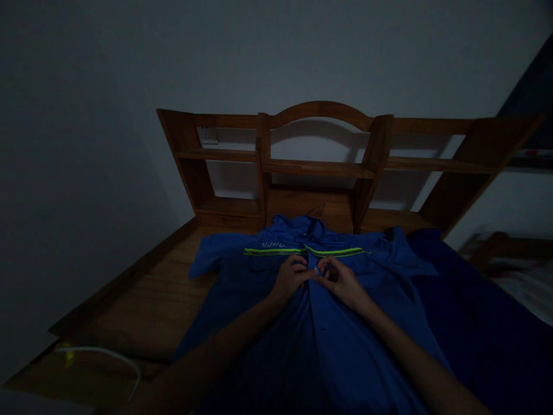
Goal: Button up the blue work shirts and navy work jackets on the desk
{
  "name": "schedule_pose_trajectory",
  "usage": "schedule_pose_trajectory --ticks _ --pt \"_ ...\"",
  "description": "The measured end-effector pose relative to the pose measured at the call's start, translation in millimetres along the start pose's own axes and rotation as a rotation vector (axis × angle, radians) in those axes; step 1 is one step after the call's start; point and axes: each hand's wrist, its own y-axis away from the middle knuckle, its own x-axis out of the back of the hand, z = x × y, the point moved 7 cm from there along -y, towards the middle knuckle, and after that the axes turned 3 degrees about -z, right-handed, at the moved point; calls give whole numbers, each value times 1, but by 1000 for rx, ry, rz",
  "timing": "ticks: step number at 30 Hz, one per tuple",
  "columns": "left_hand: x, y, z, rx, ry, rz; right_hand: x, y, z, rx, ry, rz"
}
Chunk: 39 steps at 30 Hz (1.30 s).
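Note:
A blue short-sleeved shirt point(345, 334) lies front side up, collar toward the wooden headboard. Yellow-green stripes cross its chest, and pale lettering sits above the left one. At the front placket, just below the stripes, my left hand point(290, 278) pinches one edge of the cloth. Close beside it, my right hand point(341, 279) has thumb and fingers closed on the placket's other edge. Between the fingertips shows a small shiny spot, perhaps a button; the dim light hides its detail. Below the hands the placket runs down toward me.
Behind the shirt stands a wooden headboard point(317, 168) with open shelves. Wooden boards point(147, 300) lie at left, with a white cable point(108, 351) near the front. Dark blue fabric point(484, 323) spreads at right. A wall socket point(209, 136) shows behind the left shelf.

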Motion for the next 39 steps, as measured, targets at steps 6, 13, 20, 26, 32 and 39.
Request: schedule_pose_trajectory --ticks 6,13,20,26,32,39 --pt "-1 0 -2 -26 -19 -24 -2 -1 4 -19 -51 -22" --pt "1 4 6 -108 -68 -4 -4 -3 14 -46 -127 -52" --pt "3 3 6 -116 -93 -2 0 1 3 -8 -43 -16" --pt "5 1 7 -147 -119 27 5 4 -20 63 123 20" --pt "5 0 4 -63 -74 46 7 3 -19 85 161 29" --pt "4 -3 -4 -50 -44 -17 7 4 -19 82 166 21"
